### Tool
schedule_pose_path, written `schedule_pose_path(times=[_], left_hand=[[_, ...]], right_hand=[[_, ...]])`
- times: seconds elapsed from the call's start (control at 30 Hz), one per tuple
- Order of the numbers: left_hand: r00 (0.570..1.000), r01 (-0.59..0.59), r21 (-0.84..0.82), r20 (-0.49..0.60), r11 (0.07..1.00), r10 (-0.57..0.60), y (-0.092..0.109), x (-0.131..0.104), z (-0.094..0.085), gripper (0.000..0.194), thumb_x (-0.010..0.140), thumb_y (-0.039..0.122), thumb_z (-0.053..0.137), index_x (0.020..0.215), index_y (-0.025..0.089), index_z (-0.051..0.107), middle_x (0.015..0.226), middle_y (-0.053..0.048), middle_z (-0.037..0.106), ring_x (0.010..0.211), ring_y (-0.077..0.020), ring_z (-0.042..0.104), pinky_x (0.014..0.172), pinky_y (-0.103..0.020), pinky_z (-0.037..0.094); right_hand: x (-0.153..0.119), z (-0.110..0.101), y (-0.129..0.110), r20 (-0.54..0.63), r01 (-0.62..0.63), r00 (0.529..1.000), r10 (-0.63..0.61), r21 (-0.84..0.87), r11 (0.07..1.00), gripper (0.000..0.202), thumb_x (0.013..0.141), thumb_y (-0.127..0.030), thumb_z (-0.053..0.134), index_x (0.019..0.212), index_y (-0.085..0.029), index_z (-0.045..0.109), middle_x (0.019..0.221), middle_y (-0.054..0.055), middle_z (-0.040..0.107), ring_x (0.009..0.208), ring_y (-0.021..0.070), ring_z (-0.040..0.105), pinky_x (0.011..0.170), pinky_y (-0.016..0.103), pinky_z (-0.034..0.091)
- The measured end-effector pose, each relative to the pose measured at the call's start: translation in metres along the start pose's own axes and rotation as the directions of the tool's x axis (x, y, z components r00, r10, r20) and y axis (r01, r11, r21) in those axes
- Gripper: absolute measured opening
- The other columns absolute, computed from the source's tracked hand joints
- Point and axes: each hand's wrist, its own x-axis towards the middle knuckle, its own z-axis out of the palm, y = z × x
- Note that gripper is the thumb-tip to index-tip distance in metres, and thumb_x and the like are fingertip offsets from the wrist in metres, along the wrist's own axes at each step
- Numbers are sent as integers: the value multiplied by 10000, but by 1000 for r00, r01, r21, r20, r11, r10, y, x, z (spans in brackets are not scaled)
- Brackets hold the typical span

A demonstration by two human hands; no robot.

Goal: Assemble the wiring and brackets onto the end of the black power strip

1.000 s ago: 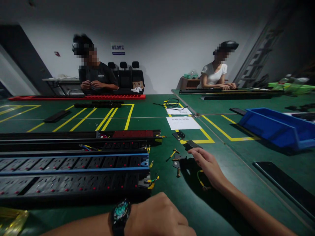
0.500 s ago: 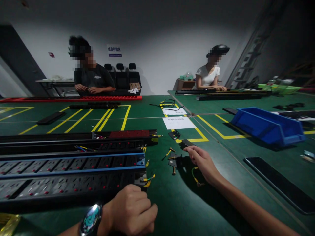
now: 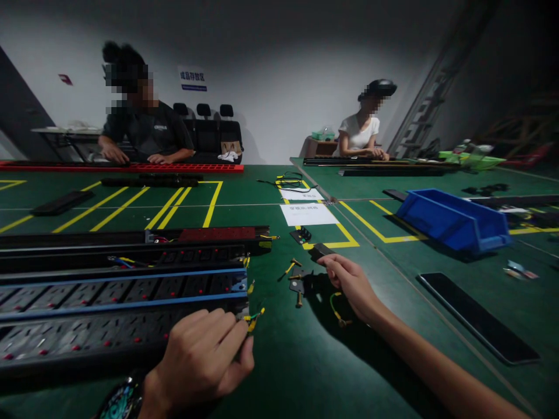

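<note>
My right hand pinches a small black block-shaped piece over the table. Just left of it lie a dark metal plate, brass-coloured screws and a yellow-green wire. At the near end of the closest black power strip, my left hand has its fingers curled together, knuckles up. Whatever those fingers hold, if anything, is hidden. Yellow-green wire ends stick out beside its fingertips. A blue-edged power strip lies behind that one.
A dark phone-like slab lies to the right, with a blue bin beyond it. White paper labels and a black cable lie mid-table. Two people sit across the table, behind a red rail.
My left hand has moved left and slightly up, to the end of the nearest power strip. My right hand keeps its pinch on the black piece. The view has shifted slightly right.
</note>
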Motion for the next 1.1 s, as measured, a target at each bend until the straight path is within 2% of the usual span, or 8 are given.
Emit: schedule_pose_path(times=[0.13, 0.4, 0.63, 0.77, 0.83, 0.9, 1.0, 1.1], left_hand=[[997, 57, 6, 44, 998, -58, -2, -1, 1, 242, 966, 163, 554, 739, 218, 614, 634, 29, 589, 545, -156, 535, 517, -342, 378], [989, 56, -31, 142, 998, -51, -2, -4, 5, 295, 1002, 157, 514, 728, 228, 600, 620, 40, 565, 524, -156, 517, 520, -349, 349], [990, 67, -17, 127, 998, -64, -1, -1, 4, 316, 1001, 132, 510, 710, 224, 589, 604, 43, 561, 521, -146, 501, 525, -333, 338], [992, 79, -25, 100, 997, -76, -3, -2, 6, 341, 997, 138, 513, 676, 230, 584, 584, 46, 553, 503, -149, 486, 515, -343, 332], [993, 91, -41, 76, 995, -88, -4, -3, 8, 337, 987, 148, 524, 667, 233, 589, 576, 49, 552, 491, -148, 480, 509, -346, 332], [995, 88, -50, 59, 995, -85, -5, -4, 9, 325, 981, 155, 538, 671, 233, 598, 576, 48, 551, 491, -152, 482, 510, -352, 332], [996, 60, -38, 60, 997, -58, -4, -5, 9, 329, 976, 150, 555, 660, 235, 584, 574, 45, 538, 493, -160, 472, 514, -366, 322], [997, 50, -27, 52, 998, -48, -4, -5, 9, 339, 971, 139, 560, 645, 236, 560, 567, 45, 523, 491, -162, 458, 518, -371, 314]], right_hand=[[0, -1, 0, 6, -12, 1000, 12, 3, 1000, 365, 807, -600, 688, 849, -241, 746, 637, -16, 465, 564, 160, 390, 524, 319, 286], [0, -2, 1, 10, 14, 1000, -13, -45, 999, 426, 810, -638, 677, 873, -226, 763, 627, -14, 495, 592, 172, 430, 541, 313, 316], [2, -3, 4, 22, 20, 1000, -18, -72, 997, 364, 822, -590, 655, 868, -247, 765, 641, -11, 508, 592, 169, 442, 547, 315, 319], [3, -3, 4, 41, 33, 999, -29, -103, 994, 419, 886, -608, 590, 904, -224, 757, 654, -9, 508, 597, 173, 461, 559, 316, 340], [2, -6, 2, 80, 91, 994, -78, -178, 980, 452, 939, -607, 519, 905, -219, 748, 662, 1, 526, 612, 186, 491, 576, 326, 370], [1, -11, -2, 131, 221, 973, -188, -319, 922, 463, 1005, -566, 446, 888, -223, 733, 720, 35, 593, 681, 210, 556, 640, 349, 424], [-2, -21, -9, 206, 408, 911, -357, -572, 712, 456, 1068, -497, 408, 811, -233, 677, 835, 76, 646, 783, 231, 599, 728, 371, 446], [-4, -30, -13, 273, 459, 878, -393, -715, 528, 456, 1091, -473, 406, 766, -248, 634, 822, 71, 630, 744, 224, 589, 676, 356, 418]])
